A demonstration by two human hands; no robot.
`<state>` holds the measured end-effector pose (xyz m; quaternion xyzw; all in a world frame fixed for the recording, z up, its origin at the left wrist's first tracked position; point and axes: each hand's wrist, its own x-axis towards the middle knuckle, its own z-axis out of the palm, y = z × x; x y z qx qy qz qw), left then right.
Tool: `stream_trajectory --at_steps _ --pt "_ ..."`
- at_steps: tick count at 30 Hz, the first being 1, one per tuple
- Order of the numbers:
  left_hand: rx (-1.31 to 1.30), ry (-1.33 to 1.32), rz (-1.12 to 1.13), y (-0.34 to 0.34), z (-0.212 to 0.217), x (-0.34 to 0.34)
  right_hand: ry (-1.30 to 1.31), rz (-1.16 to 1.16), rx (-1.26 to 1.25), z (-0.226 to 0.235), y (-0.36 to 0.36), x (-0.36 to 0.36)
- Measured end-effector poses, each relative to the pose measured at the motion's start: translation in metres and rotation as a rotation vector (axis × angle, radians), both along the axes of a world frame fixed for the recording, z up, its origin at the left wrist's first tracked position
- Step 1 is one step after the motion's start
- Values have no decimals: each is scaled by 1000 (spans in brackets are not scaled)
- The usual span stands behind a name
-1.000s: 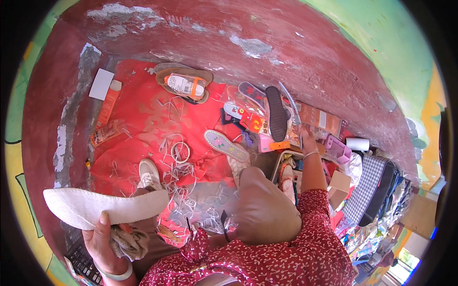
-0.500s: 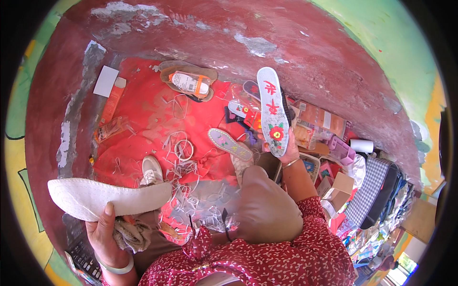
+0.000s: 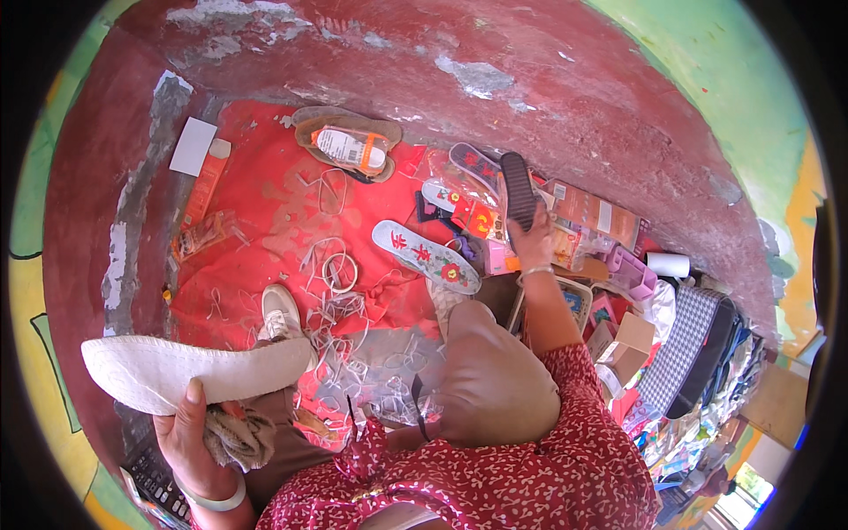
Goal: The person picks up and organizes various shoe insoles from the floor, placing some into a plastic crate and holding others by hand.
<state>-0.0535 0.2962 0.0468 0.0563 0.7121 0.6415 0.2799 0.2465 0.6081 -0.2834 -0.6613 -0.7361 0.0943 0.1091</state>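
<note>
My left hand (image 3: 190, 442) grips a large off-white insole (image 3: 190, 369), thumb pressed on its near face. A crumpled grey-brown cloth (image 3: 240, 437) lies against that hand, over my leg. Toward the wall my right hand (image 3: 533, 240) has its fingers round the lower end of a dark ribbed shoe sole (image 3: 519, 190); part of this grip is hidden. A pale insole with red stitched characters and a red flower (image 3: 426, 256) lies on the red sheet (image 3: 265, 203), left of my right arm.
Near the wall lie a packaged insole on brown soles (image 3: 349, 150), another patterned insole (image 3: 474, 165) and boxes (image 3: 596, 212). A pink plastic basket (image 3: 631, 274) and an open carton (image 3: 629, 344) stand at right. Loose white strings and a ring (image 3: 339, 272) lie between my feet.
My right hand has put the flowered insole down on the red sheet, over the spot of the green-edged one, and taken hold of the dark ribbed sole. The left hand barely moved.
</note>
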Motion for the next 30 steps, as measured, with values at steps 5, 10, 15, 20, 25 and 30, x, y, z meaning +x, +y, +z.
stream_trajectory --at_steps 5,10,15,20,25,30 --pt "6 7 37 12 5 5 -212 -195 -259 -1 35 5" --pt "-16 3 12 12 1 3 164 -218 -151 -28 36 27" --pt "-23 1 8 10 2 5 1189 -366 -193 -23 32 63" --pt "-39 29 21 8 4 6 1599 -290 -341 3 19 97" --pt "-39 25 -5 7 4 4 1154 -475 -379 -18 29 96" --pt "-52 32 27 9 5 7 -120 -110 -356 -2 32 35"
